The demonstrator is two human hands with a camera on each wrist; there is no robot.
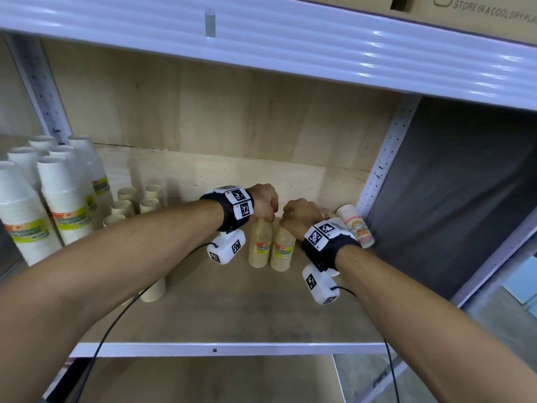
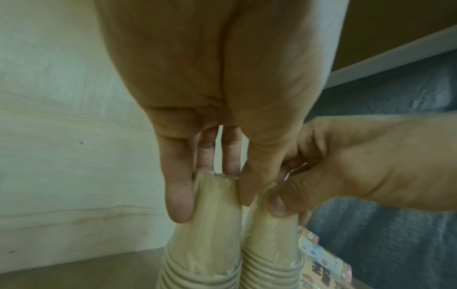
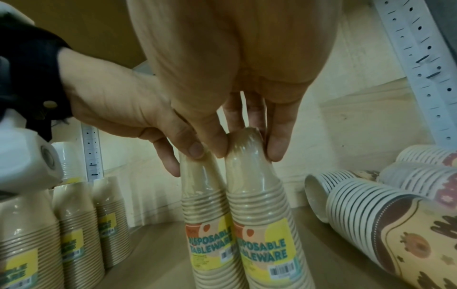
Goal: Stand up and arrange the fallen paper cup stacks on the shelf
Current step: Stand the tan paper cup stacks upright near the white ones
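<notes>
Two tan wrapped cup stacks stand upright side by side mid-shelf. My left hand (image 1: pixel 266 212) pinches the top of the left stack (image 1: pixel 259 245), seen close in the left wrist view as the left stack (image 2: pixel 212 224). My right hand (image 1: pixel 290 218) pinches the top of the right stack (image 1: pixel 282 248), shown in the right wrist view as the right stack (image 3: pixel 262 205) beside the left stack (image 3: pixel 205 205). Patterned cup stacks (image 1: pixel 356 225) lie fallen on their sides at the shelf's right end; in the right wrist view one fallen patterned stack (image 3: pixel 366 211) lies just right of my hand.
Tall white cup stacks (image 1: pixel 62 199) stand at the left. Tan stacks (image 1: pixel 125 203) stand behind them, and one tan stack (image 1: pixel 154 289) stands near the front under my left forearm. A perforated white upright (image 1: pixel 383 167) bounds the shelf's right side, and the white shelf lip (image 1: pixel 215 349) runs along the front.
</notes>
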